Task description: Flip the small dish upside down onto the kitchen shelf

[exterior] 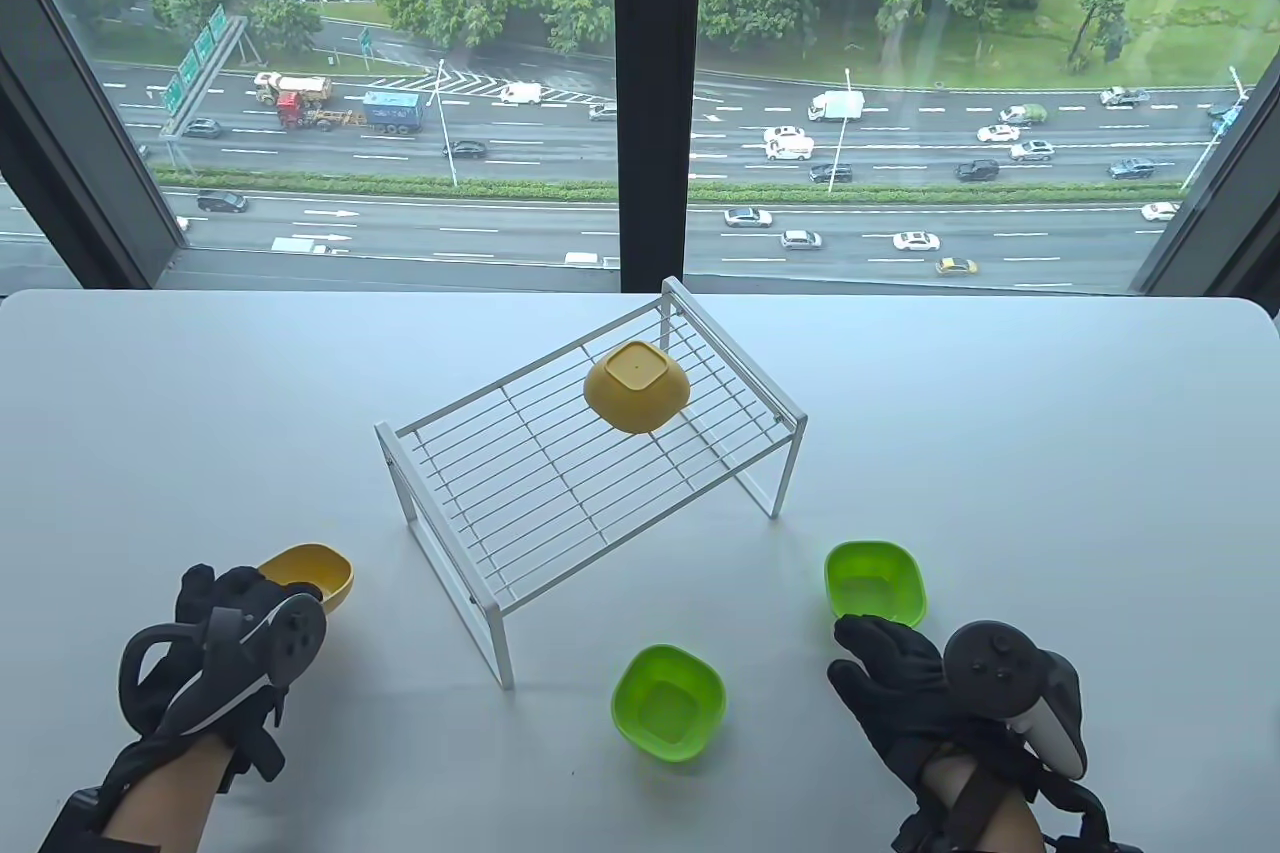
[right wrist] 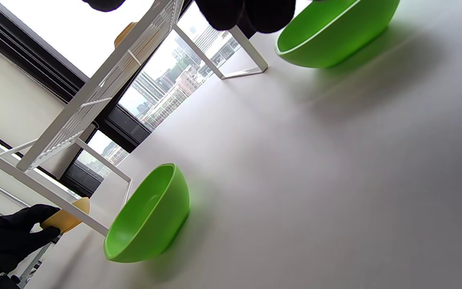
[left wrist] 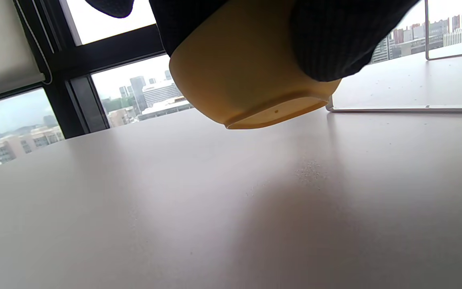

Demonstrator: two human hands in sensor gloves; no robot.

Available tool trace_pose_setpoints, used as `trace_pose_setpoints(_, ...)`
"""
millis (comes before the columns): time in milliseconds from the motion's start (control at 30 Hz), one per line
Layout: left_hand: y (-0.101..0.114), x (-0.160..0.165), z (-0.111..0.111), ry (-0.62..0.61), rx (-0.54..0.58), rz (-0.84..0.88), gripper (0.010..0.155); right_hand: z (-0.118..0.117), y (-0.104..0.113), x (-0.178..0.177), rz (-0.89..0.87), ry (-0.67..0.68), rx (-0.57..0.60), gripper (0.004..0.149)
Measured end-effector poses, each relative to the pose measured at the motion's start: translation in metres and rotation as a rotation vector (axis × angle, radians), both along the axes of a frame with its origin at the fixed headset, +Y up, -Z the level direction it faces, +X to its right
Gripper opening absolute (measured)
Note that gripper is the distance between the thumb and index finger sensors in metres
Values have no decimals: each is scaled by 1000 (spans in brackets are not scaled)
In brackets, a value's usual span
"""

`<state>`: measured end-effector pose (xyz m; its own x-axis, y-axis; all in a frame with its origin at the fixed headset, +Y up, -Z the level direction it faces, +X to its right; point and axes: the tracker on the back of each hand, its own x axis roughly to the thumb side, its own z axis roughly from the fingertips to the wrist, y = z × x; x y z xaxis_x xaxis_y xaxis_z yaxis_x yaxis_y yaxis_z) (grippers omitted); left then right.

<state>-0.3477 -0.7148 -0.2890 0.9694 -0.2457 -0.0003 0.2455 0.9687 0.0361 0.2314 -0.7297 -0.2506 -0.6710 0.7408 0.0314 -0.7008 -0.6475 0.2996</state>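
Hands in black sensor gloves work at a white desk (exterior: 200, 413) by a window. The left hand (exterior: 225, 653), at the near left, has its fingers (left wrist: 335, 44) curled around a small yellow plastic dish (left wrist: 247, 76), held right way up and lifted just clear of the desk, its flat base tilted slightly. A white wire kitchen shelf (exterior: 590, 463) stands at the middle of the desk, to the right of and beyond this hand; another yellow dish (exterior: 637, 386) already sits upside down near its far end. To do this step well, the hand should probably carry the dish over the bare near part of the wire top, roll the wrist until the rim faces down, and set the rim level across the wires before letting go, well apart from the dish already there. The right hand (exterior: 920, 693) lies low at the near right, its fingers extended and holding nothing, fingertips at the near rim of one green plastic dish (exterior: 875, 581); a second green dish (exterior: 668, 701) sits to its left.
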Motion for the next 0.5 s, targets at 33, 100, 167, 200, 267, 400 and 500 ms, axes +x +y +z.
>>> trace_pose_setpoints(33, 0, -1, 0, -3, -4, 7, 50, 0, 0, 1, -3, -5, -2, 76)
trace_pose_setpoints(100, 1, -1, 0, -8, 10, 11, 50, -1, -1, 1, -8, -10, -8, 76)
trace_pose_setpoints(167, 4, -2, 1, -13, 16, 28, 52, -2, -1, 2, -7, -13, -9, 76)
trace_pose_setpoints(200, 4, -2, 1, -18, 14, 45, 53, -2, -1, 2, -5, -14, -7, 76)
trace_pose_setpoints(267, 6, -2, 2, -27, 20, 55, 54, -2, -1, 2, -3, -14, -6, 76)
trace_pose_setpoints(400, 10, 0, 5, -47, 39, 85, 55, -2, -2, 3, -9, -15, 4, 75)
trace_pose_setpoints(500, 15, 1, 7, -68, 70, 88, 56, -2, -3, 5, -32, -24, -9, 75)
